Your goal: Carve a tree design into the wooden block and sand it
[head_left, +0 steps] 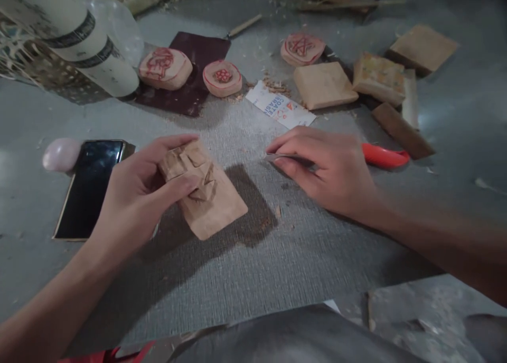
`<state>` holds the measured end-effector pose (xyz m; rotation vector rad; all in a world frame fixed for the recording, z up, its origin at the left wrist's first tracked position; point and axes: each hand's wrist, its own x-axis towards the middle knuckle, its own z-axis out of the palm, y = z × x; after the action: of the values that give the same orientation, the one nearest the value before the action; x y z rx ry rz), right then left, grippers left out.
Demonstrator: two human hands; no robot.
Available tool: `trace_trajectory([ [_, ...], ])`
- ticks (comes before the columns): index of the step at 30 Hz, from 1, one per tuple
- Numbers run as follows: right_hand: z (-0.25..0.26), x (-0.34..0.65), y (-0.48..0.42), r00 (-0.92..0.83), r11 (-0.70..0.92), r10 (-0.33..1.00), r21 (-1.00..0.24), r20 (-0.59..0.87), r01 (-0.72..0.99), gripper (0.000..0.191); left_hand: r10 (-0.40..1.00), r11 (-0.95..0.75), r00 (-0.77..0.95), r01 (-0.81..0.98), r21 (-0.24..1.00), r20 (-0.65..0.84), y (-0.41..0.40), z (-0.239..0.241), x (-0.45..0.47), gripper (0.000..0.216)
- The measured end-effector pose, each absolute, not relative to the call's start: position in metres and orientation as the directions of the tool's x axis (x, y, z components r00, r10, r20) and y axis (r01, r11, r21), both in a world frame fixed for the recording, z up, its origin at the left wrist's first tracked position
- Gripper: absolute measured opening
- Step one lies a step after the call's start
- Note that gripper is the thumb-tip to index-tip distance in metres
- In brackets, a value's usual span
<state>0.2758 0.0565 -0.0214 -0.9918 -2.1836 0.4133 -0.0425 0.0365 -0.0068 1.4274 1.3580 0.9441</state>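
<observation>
My left hand [140,180] is closed round a carved wooden block [217,207], its thumb pressed on the raised, angular cuts. The block is tilted above the table, and its lower part is smooth. To the right, my right hand [325,167] grips a red-handled carving knife [384,156]. Its metal blade pokes out between the thumb and fingers, pointing left toward the block but apart from it. Most of the knife's middle is hidden in the hand.
A phone [93,183] and a pale rounded object [61,155] lie left. Behind are wooden pieces with red drawings [166,70], dark sandpaper [190,96], a printed paper scrap [277,106], wood shavings and plain blocks [325,85]. A white cylinder [79,40] stands at back left.
</observation>
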Motion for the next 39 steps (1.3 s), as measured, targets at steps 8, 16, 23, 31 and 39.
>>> trace_trajectory([
  [8, -0.014, 0.273, 0.055, -0.491, 0.646, 0.763, -0.524, 0.421, 0.555, 0.017, 0.979, 0.121, 0.144, 0.141, 0.983, -0.142, 0.033, 0.006, -0.031, 0.045],
  [16, -0.013, 0.272, 0.054, -0.501, 0.64, 0.768, -0.517, 0.399, 0.568, 0.018, 0.972, 0.153, 0.166, 0.083, 0.985, -0.165, 0.032, 0.008, -0.03, 0.043],
  [23, -0.017, 0.273, 0.057, -0.527, 0.69, 0.723, -0.493, 0.446, 0.53, 0.016, 0.97, 0.168, 0.164, 0.087, 0.982, -0.181, 0.031, 0.012, -0.027, 0.042],
  [31, -0.015, 0.272, 0.056, -0.517, 0.661, 0.749, -0.514, 0.413, 0.547, 0.018, 0.965, 0.181, 0.172, 0.112, 0.977, -0.199, 0.032, 0.01, -0.028, 0.043],
  [39, -0.015, 0.271, 0.056, -0.529, 0.675, 0.736, -0.508, 0.421, 0.535, 0.017, 0.963, 0.202, 0.158, 0.102, 0.974, -0.216, 0.032, 0.01, -0.028, 0.043],
])
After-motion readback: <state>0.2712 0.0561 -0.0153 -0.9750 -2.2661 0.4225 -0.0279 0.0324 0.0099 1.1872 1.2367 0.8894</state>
